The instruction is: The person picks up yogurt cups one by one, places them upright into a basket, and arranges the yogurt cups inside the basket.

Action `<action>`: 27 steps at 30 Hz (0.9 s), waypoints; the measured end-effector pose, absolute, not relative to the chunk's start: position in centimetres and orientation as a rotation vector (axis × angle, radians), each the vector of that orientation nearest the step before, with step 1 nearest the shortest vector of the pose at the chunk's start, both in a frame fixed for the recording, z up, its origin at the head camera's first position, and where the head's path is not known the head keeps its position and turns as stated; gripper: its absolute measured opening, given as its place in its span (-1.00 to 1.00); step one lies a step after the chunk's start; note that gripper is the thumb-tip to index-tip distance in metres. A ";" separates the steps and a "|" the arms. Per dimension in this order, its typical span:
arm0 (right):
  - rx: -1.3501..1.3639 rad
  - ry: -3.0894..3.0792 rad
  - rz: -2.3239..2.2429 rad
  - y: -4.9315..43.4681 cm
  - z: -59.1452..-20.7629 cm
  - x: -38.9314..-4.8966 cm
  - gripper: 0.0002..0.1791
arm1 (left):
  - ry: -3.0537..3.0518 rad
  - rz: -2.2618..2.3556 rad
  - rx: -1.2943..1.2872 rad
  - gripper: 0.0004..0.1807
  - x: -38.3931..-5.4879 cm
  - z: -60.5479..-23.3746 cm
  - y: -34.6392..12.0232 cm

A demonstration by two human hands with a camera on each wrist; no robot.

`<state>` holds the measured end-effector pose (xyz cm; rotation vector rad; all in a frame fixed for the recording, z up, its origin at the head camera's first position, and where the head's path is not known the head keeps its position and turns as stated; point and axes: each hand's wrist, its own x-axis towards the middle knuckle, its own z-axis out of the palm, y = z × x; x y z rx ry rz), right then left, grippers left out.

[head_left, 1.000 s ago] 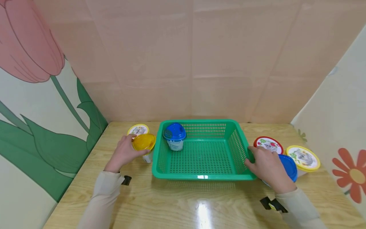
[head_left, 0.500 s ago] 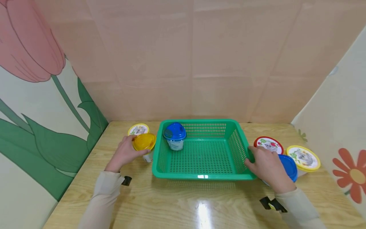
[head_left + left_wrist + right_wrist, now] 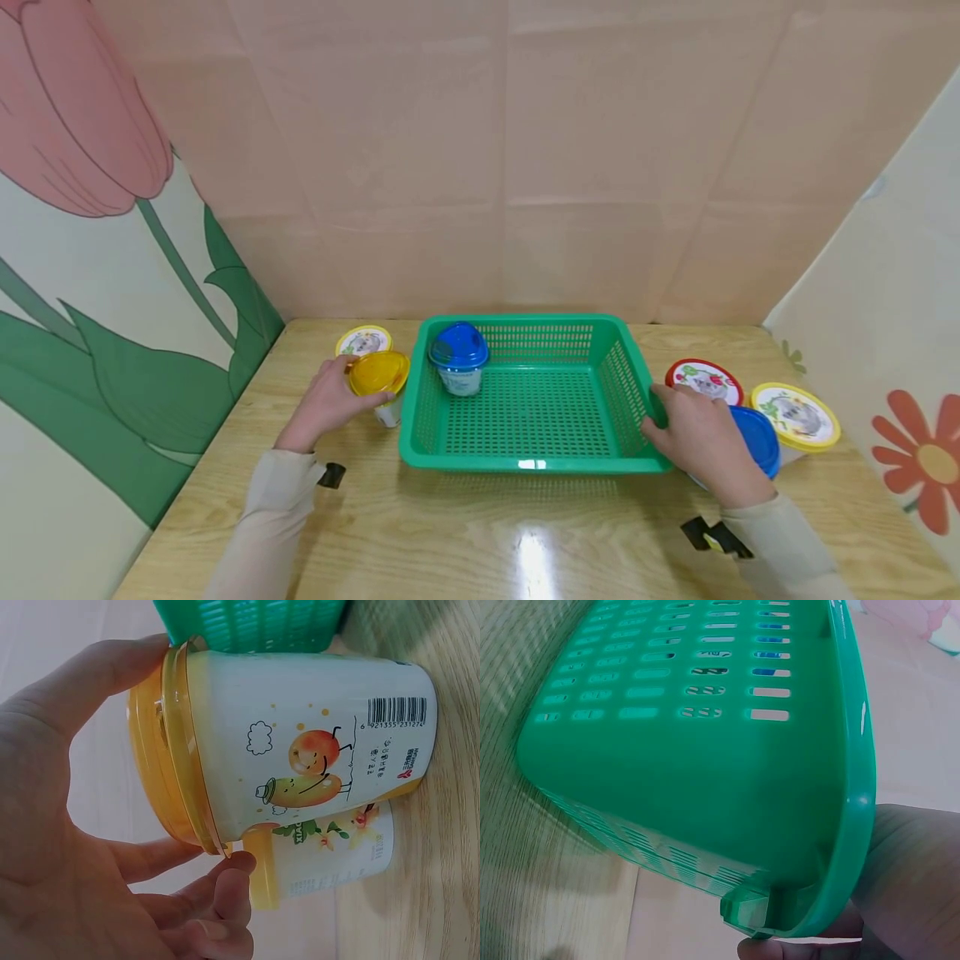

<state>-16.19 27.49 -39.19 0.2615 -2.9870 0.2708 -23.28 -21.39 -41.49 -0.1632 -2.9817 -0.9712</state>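
Note:
My left hand (image 3: 326, 404) holds a yogurt cup (image 3: 300, 735) by its translucent yellow lid, the thumb on one side and fingers on the other. The cup stands on the table just left of a green plastic basket (image 3: 525, 465). Behind it is another yellow-lidded cup (image 3: 330, 855), its lid printed with a koala. My right hand (image 3: 705, 442) grips the basket's right rim; in the right wrist view its fingertips show beyond the rim (image 3: 862, 787). Inside the basket, at the back left, a cup with a blue lid (image 3: 460, 350) stands upright.
On the right of the wooden table (image 3: 420, 533) stand a red-lidded tub (image 3: 703, 379), a yellow-lidded tub (image 3: 797, 414) and a blue-lidded one (image 3: 757, 437) partly hidden by my right hand. A draped backdrop (image 3: 495, 167) rises behind.

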 end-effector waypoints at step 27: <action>0.257 -2.999 0.269 27.5 -39.1 -16.2 -0.36 | -2.957 -1.022 -0.149 0.05 -22.8 -40.8 -21.6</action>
